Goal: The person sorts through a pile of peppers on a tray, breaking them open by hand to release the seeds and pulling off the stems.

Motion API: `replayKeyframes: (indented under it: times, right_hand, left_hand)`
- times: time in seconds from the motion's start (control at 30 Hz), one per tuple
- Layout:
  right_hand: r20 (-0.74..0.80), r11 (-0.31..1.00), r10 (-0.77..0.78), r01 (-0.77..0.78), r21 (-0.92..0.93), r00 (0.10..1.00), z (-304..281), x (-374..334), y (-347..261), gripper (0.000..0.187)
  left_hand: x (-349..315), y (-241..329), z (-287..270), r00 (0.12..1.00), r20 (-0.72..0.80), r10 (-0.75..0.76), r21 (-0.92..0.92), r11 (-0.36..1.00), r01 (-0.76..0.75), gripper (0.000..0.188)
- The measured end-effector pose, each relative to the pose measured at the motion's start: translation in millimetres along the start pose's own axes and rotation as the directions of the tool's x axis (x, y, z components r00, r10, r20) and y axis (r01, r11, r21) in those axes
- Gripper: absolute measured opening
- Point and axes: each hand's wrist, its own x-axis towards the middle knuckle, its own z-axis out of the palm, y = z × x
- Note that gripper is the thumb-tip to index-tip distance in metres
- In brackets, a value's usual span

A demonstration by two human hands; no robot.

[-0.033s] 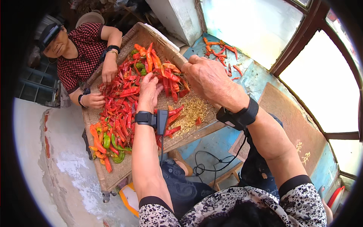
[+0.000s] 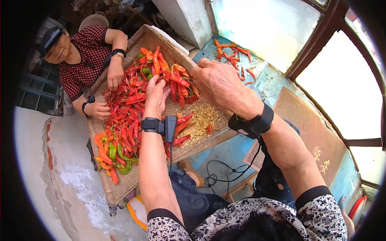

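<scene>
Loosely bent, the fingers of your left hand (image 2: 156, 96) reach in over the woven tray (image 2: 112, 193), right beside the bunch of red and orange peppers (image 2: 180, 80); I cannot tell whether they have hold of one. Your right hand (image 2: 225, 88) is curled near the tray's right rim, back turned up, so its fingertips, and anything between them, are hidden. The bunch lies in the tray between your two hands, with pale seeds (image 2: 205, 120) scattered nearer you. Each pepper should be light and thin-walled, giving under pressure and easy to tear, its glossy skin perhaps slippery (damp fingers would not help). Best take one close to the stem end, pinching gently.
</scene>
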Motion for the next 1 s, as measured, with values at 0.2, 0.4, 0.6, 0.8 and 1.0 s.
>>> replayKeyframes:
  times: [0.2, 0.4, 0.6, 0.8, 1.0]
  right_hand:
    - [-0.034, 1.0, 0.027, -0.028, -0.012, 0.999, 1.2, -1.6, 6.1, 0.009]
    - [0.043, 0.999, 0.006, -0.004, -0.046, 0.999, 6.8, -3.7, 5.5, 0.008]
    - [0.195, 0.999, -0.005, 0.013, -0.038, 0.981, 20.3, -1.8, -1.2, 0.02]
    - [0.197, 0.988, -0.124, 0.14, -0.066, 0.973, 48.1, -17.4, -11.7, 0.032]
    - [0.38, 0.932, -0.125, 0.24, -0.272, 0.916, 45.2, -17.0, -17.3, 0.01]
  left_hand:
    - [7.5, 0.0, 2.4, 0.989, 0.036, 0.141, 0.156, 0.977, -0.145, 0.063]
    - [-9.2, -29.9, 4.3, 0.997, 0.045, 0.059, 0.233, 0.97, -0.068, 0.069]
    - [-26.9, -12.6, 2.4, 0.992, 0.061, 0.108, 0.159, 0.98, -0.117, 0.067]
    - [-50.4, -4.2, 2.1, 0.97, 0.231, 0.07, 0.123, 0.987, -0.1, 0.067]
    - [-43.0, 13.2, -23.1, 0.981, 0.011, 0.193, 0.347, 0.92, -0.185, 0.069]
